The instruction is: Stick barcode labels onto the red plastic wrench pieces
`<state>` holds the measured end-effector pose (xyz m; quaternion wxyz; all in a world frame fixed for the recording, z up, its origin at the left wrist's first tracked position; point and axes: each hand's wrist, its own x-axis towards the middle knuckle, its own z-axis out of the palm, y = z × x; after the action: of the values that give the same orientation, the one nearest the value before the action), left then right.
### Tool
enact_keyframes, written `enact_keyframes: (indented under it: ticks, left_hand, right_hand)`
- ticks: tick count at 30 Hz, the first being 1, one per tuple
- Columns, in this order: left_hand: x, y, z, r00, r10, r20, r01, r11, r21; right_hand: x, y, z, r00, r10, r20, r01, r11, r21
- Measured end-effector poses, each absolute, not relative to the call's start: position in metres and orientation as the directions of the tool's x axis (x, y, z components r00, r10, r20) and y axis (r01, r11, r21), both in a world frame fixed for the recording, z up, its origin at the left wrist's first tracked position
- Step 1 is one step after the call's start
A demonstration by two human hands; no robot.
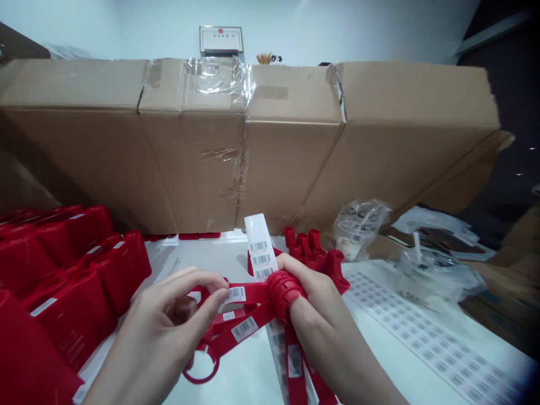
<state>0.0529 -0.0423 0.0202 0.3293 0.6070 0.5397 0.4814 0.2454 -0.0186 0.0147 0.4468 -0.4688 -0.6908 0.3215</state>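
Note:
My right hand [320, 304] is closed round a bundle of red plastic pieces, their stacked ring ends [284, 292] gathered in its fingers and their flat arms fanning out. A strip of barcode labels [260, 253] runs under this bundle and sticks up behind it. At the left, the thumb and index finger of my left hand [181, 315] pinch the end of a barcode label [237, 294] lying along one red arm. Another labelled red arm [244, 329] is just below, and a red ring [201, 368] hangs near my left fingers.
Stacked red plastic parts [76, 298] with white labels fill the left side. Large cardboard boxes [198, 169] stand across the back. More red pieces [312, 250] lie behind my right hand. A sheet of barcode labels [422, 332] and plastic-bagged cups [358, 230] are at right.

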Motion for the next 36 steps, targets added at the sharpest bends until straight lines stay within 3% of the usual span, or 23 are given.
enact_keyframes:
  ticks: [7,13,16,20,30,36]
  left_hand:
    - [0.052,-0.038,0.017,-0.001,0.959,0.283,0.443,-0.253,0.86]
    - [0.044,-0.019,0.003,-0.142,0.885,0.443,0.797,-0.163,0.582]
    - [0.047,-0.017,-0.001,-0.145,0.846,0.513,0.863,-0.145,0.484]
    - [0.059,-0.021,0.0,-0.007,0.917,0.4,0.754,-0.258,0.605]
    - [0.024,-0.005,0.009,0.188,0.974,0.126,0.496,-0.205,0.844]
    - [0.003,0.003,0.017,0.376,0.923,0.082,0.085,-0.122,0.989]
  right_hand:
    - [0.244,-0.023,0.015,-0.169,0.925,0.341,0.332,0.379,-0.864]
    - [0.243,-0.016,0.015,-0.125,0.928,0.35,0.283,0.372,-0.884]
    - [0.241,-0.013,0.011,-0.143,0.926,0.349,0.252,0.375,-0.892]
    - [0.236,-0.013,0.001,-0.158,0.907,0.39,0.263,0.419,-0.869]
    - [0.243,-0.004,0.008,-0.147,0.917,0.37,0.276,0.398,-0.875]
    - [0.252,0.003,0.011,-0.077,0.934,0.349,0.323,0.354,-0.878]
